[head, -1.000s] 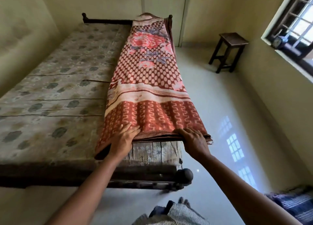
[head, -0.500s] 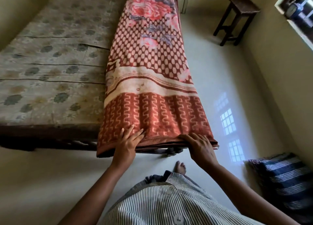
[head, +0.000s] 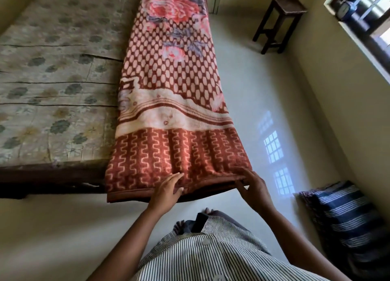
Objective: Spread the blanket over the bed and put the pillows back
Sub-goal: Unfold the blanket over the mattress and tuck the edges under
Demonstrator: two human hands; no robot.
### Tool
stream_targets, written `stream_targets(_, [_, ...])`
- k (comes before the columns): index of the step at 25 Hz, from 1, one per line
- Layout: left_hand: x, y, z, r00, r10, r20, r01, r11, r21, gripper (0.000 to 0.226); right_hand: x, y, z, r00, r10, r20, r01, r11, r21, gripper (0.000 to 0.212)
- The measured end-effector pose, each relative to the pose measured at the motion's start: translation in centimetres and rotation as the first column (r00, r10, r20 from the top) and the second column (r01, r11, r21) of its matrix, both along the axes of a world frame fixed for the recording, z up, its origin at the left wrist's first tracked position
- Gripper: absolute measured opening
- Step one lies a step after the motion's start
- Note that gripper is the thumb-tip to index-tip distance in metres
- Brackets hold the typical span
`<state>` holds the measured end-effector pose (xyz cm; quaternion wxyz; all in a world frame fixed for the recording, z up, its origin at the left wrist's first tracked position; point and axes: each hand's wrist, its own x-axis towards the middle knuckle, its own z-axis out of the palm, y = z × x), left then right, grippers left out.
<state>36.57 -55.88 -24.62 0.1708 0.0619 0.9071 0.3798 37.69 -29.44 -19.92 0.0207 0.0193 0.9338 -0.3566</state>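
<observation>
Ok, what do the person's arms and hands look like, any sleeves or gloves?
The left hand and right hand are bare: no gloves, rings or watch visible. Both forearms show uncovered, no sleeve in view. The shirt is white with thin dark stripes and pale buttons.

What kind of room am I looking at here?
Most likely a simple bedroom: a wooden bed with a bare mattress, a blanket lying folded along it, and a striped pillow on the floor.
</observation>
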Motion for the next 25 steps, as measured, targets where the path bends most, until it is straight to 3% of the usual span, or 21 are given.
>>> stream_targets(3, [-1.8,2.8,2.2,0.991,0.076,0.109,-0.084,0.994,0.066,0.036,-0.2,0.6,0.7,0.956,-0.239,0.169,0.268,0.946,-0.18,0.025])
stream_targets(6, [-4.3,5.6,3.7,0.967,0.148,0.206,-0.193,0.957,0.218,0.031,-1.6,1.3,0.2,0.81,-0.462,0.362,0.579,0.729,-0.364,0.028])
stream_targets(8, [-5.4,7.1,3.8,0.954,0.156,0.257,-0.22,0.945,0.244,0.032,-2.5,1.4,-0.4,0.693,-0.523,0.496,0.714,0.59,-0.376,0.034])
stream_targets(9, [-5.7,7.6,3.7,0.956,0.13,0.263,-0.193,0.954,0.228,0.034,-2.7,1.2,-0.8,0.654,-0.521,0.549,0.746,0.567,-0.35,0.038])
stream_targets(11, [-6.2,8.3,4.2,0.98,0.036,0.198,-0.068,0.985,0.159,0.04,-3.0,0.7,-1.3,0.653,-0.495,0.573,0.725,0.627,-0.284,0.039])
stream_targets(14, [-9.3,9.1,5.0,0.975,-0.222,0.002,0.222,0.975,0.003,0.054,-4.0,-0.2,-0.2,0.791,-0.417,0.448,0.556,0.796,-0.241,0.034])
stream_targets(16, [-13.1,10.0,5.4,0.851,-0.512,-0.115,0.478,0.847,-0.232,0.067,-4.7,-0.8,0.8,0.889,-0.322,0.325,0.379,0.916,-0.131,0.046])
stream_targets(18, [-17.3,10.9,5.4,0.608,-0.787,-0.106,0.652,0.57,-0.5,0.07,-5.4,-1.4,1.8,0.943,-0.165,0.29,0.156,0.986,0.053,0.05])
stream_targets(20, [-21.3,11.1,5.1,0.403,-0.914,0.055,0.725,0.282,-0.628,0.049,-6.2,-2.3,2.6,0.948,-0.005,0.319,-0.045,0.988,0.149,0.042])
stream_targets(21, [-23.0,10.5,4.8,0.375,-0.921,0.103,0.743,0.232,-0.628,0.04,-6.7,-3.0,2.9,0.947,0.021,0.32,-0.074,0.985,0.153,0.036])
stream_targets(23, [-25.2,8.4,4.0,0.398,-0.913,0.087,0.771,0.282,-0.571,0.039,-7.6,-5.2,3.6,0.959,-0.018,0.283,-0.02,0.991,0.131,0.028])
stream_targets(25, [-26.5,6.1,3.7,0.344,-0.939,0.029,0.764,0.261,-0.59,0.039,-8.1,-8.3,3.9,0.967,-0.078,0.243,0.044,0.989,0.144,0.028])
